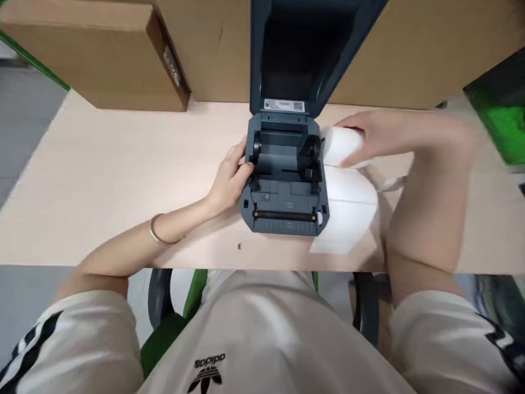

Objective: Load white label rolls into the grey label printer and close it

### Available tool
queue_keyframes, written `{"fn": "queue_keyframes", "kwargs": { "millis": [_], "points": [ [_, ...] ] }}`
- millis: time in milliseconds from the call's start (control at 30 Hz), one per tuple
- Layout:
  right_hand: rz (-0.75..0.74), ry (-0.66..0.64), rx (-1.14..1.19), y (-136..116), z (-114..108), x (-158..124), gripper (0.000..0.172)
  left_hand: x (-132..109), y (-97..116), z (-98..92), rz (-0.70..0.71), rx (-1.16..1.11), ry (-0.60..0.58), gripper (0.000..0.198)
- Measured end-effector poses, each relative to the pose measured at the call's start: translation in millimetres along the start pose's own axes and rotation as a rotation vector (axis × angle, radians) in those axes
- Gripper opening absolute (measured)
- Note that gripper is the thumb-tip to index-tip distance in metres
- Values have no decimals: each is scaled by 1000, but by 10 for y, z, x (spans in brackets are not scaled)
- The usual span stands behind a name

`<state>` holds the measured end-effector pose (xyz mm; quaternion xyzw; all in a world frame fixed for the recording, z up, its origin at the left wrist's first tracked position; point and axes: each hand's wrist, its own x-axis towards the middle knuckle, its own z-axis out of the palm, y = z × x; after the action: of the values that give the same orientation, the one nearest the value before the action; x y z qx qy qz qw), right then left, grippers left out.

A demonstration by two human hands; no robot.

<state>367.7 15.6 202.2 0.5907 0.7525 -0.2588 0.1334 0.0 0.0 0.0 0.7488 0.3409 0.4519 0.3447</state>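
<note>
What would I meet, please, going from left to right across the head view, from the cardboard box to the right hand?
Cardboard box → left hand → printer base → white paper roll → right hand.

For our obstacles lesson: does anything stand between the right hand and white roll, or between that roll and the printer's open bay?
Nothing visible separates the right hand from the white roll; the printer's right wall stands between roll and bay, a black holder just inside.

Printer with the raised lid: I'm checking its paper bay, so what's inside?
Inside the printer are two black holders and, across the front, a dark roller with a white end piece. The white roll is outside, in the right hand. Anything beneath the inner panels is covered.
</note>
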Motion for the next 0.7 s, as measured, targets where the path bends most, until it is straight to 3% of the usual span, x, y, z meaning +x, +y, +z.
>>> {"fn": "queue_keyframes", "kwargs": {
  "millis": [133,233,300,400,533,600,700],
  "points": [
    [-43,85,-18,303,-107,-444,88,-12,101,18,-5,-7,2,93],
    [-204,152,-39,367,-96,-647,102,-18,121,20,-16,-12,2,93],
    [-285,194,-31,249,-49,-691,107,-24,116,14,-12,-12,1,92],
    [-333,273,102,-135,67,-631,107,-32,110,3,-11,-9,3,92],
    [-423,393,281,-628,289,-400,88,-32,138,0,-25,-7,-8,92],
    [-448,427,176,-735,404,-253,78,-30,166,10,-28,-16,-8,91],
    [-451,423,-10,-757,542,-29,78,-29,201,30,-36,-25,2,88]
  ]
}}
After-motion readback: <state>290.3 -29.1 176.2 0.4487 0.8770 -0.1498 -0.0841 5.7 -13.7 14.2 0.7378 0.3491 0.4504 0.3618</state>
